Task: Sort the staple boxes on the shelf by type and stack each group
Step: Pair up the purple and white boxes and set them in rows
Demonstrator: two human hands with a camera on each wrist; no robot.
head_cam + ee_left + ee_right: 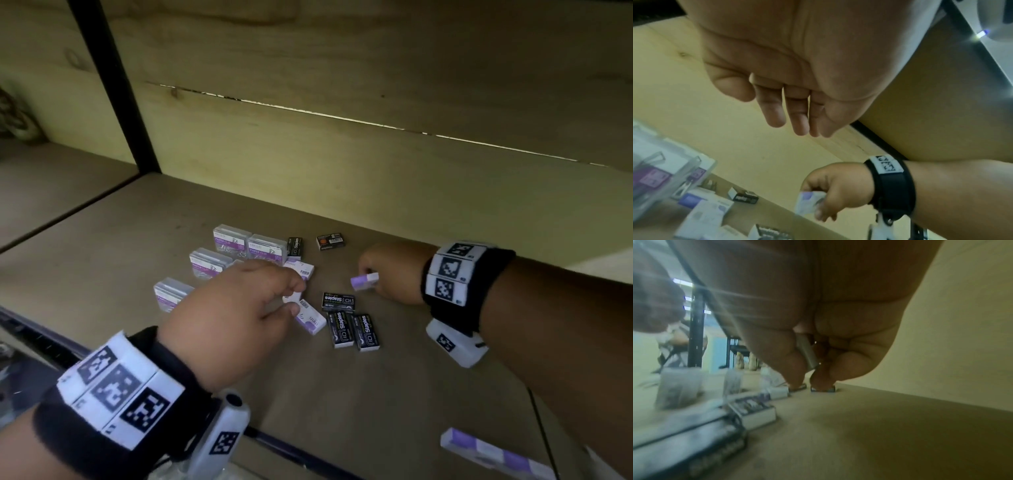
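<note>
On the wooden shelf (pixel 394 394) lay small staple boxes of two sorts: black ones printed "Staples" (pixel 352 329) and white-and-purple ones (pixel 310 320). The right hand (pixel 390 270) pinched a white-and-purple box (pixel 365 281) just above the boards. The left hand (pixel 236 308) hovered with loose, nearly straight fingers (pixel 774 110), gripping nothing, a fingertip at the box below. Clear paper-clip cases (pixel 233 240) sat behind.

Both hands reach forward palm-down, left hand (pixel 236 308) loosely curled, right hand (pixel 390 270) pinched tight.
</note>
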